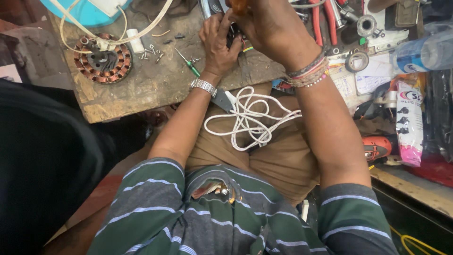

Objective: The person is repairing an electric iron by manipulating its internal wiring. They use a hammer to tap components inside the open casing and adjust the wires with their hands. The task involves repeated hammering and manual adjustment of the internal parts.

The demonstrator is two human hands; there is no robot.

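Both hands worked close together at the far edge of the worn wooden workbench (pixel 155 89). Left hand (pixel 218 43), metal wristwatch (pixel 204 87) at the wrist, curled around a small dark part (pixel 234 34) with short coloured wires (pixel 247 48) trailing from it. Right hand (pixel 273 28), thread bracelets (pixel 309 73) on the wrist, closed over the same part from the right, fingers bent; exact grip mostly hidden by the knuckles. Part itself largely covered, kind impossible to tell.

Just left of the left hand, on the bench: a green-handled screwdriver (pixel 188 63), beside a scatter of small screws (pixel 153 52). Farther toward the bench's left edge, a copper-wound stator (pixel 103 59), with a white cable (pixel 141 29) running over it to a light blue housing (pixel 85 12) at the far left corner. Near edge of the bench touching the left forearm.

Below the hands, on the lap in brown trousers (pixel 283 160): a loose coil of white cord (pixel 245 118). Off the bench's right side: red-handled pliers (pixel 325 21), a roll of tape (pixel 357 61), a plastic bottle (pixel 422 52), a pink and white packet (pixel 409 123), an orange tool (pixel 376 147). Green and grey striped shirt (pixel 165 208) across the bottom.
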